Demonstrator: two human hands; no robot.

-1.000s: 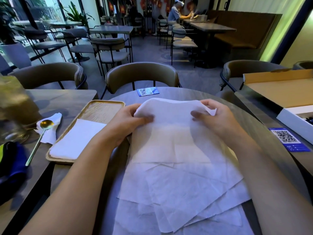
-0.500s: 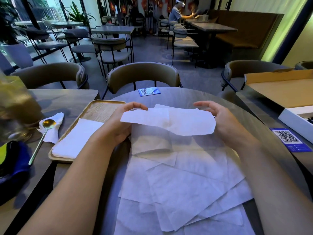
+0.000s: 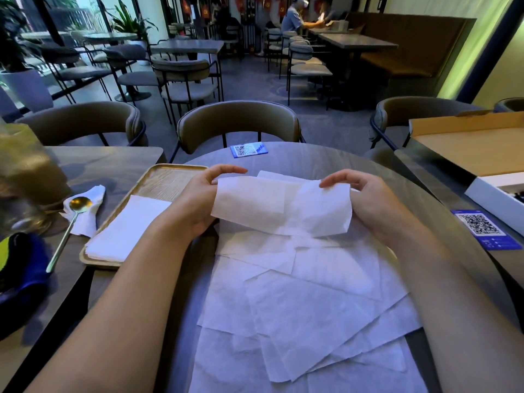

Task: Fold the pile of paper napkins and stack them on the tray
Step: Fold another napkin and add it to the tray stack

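- Bare wood at the far end of the tray point(image 3: 170, 180) is open to my left hand point(image 3: 198, 205).
- The spoon point(image 3: 71, 219) lies just left of the tray.

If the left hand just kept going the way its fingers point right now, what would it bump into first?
The left hand points its fingers rightward, across the napkin it pinches, toward the right hand holding the other end. So it would probably meet that right hand first, though depth from one view is uncertain.

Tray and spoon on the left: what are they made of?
Tray: looks like light wood or wood-look laminate, matte; fine parallel grain lines show. Spoon: likely metal with a gold-tone polished finish; its bowl gleams.
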